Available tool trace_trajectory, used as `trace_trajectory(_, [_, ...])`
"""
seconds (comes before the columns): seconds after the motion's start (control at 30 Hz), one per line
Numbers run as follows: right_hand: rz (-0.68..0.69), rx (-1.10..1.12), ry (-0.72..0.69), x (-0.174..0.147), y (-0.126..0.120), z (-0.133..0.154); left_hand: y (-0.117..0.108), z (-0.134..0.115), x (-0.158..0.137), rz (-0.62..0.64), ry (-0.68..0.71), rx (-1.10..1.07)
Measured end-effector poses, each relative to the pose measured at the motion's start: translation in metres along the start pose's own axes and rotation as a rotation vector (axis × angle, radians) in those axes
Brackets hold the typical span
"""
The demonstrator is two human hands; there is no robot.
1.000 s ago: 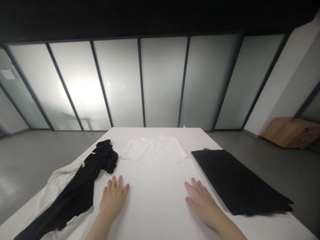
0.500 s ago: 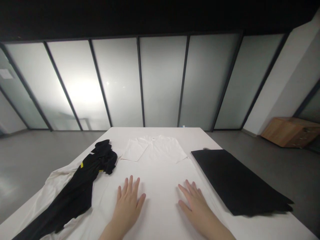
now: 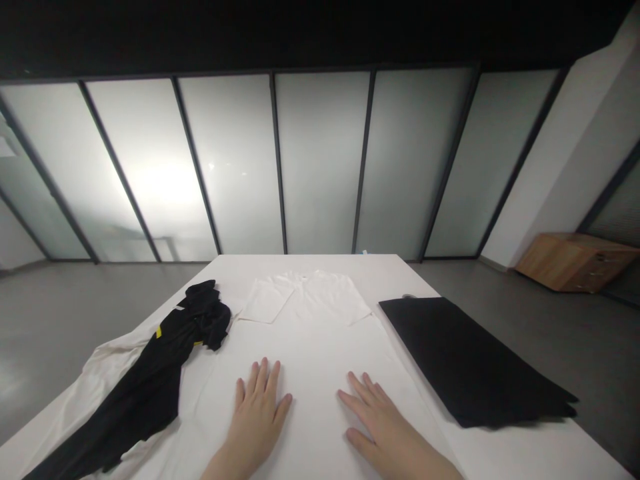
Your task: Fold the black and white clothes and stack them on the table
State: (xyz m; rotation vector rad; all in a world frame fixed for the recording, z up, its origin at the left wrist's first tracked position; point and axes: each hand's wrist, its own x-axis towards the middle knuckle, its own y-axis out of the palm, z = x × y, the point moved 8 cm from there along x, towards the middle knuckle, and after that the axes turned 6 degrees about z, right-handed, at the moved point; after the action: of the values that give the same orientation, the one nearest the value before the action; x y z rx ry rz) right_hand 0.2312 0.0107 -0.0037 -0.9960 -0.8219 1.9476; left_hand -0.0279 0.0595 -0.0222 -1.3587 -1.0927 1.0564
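Note:
A white T-shirt lies spread out in front of me, its collar and sleeves toward the far end of the table. My left hand rests palm down on the left part of the shirt's body, fingers stretched out. On the right part, my right hand is also palm down, its fingers spread and pointing up and to the left. Neither hand grips anything. Left of the shirt is a crumpled black garment with small yellow patches, lying partly over a whitish cloth.
A flat black folding board or sheet stack lies on the right side of the white table. A small dark object sits at its far edge. Beyond are frosted glass panels and a wooden cabinet on the floor.
My right hand has slid left and slightly nearer to me over the shirt. My left hand has barely moved. The whole view has shifted slightly.

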Motion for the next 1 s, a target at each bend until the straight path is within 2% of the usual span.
trace_trajectory(0.17, [-0.036,-0.009,0.122,-0.005,-0.012,-0.02,0.0,-0.028,-0.007,-0.097,0.21,-0.027])
trace_trajectory(0.23, [-0.04,-0.019,0.16,-0.007,-0.016,-0.028,-0.002,-0.041,-0.013,-0.096,0.281,-0.04])
trace_trajectory(0.5, [0.003,-0.059,0.185,-0.012,-0.015,-0.035,-0.015,-0.069,-0.034,0.159,0.45,-0.119])
trace_trajectory(0.63, [0.051,-0.041,0.153,-0.017,-0.017,-0.034,-0.022,-0.087,-0.047,0.247,0.594,-0.126])
trace_trajectory(0.8, [-0.024,-0.044,0.188,-0.02,-0.028,-0.053,-0.034,-0.113,-0.065,0.32,0.76,-0.163])
trace_trajectory(0.9, [-0.104,-0.07,0.231,-0.017,-0.032,-0.063,-0.043,-0.121,-0.054,0.332,0.797,-0.24])
trace_trajectory(1.0, [-0.182,-0.105,0.31,-0.017,-0.036,-0.069,-0.054,-0.113,-0.012,0.218,0.661,-0.307])
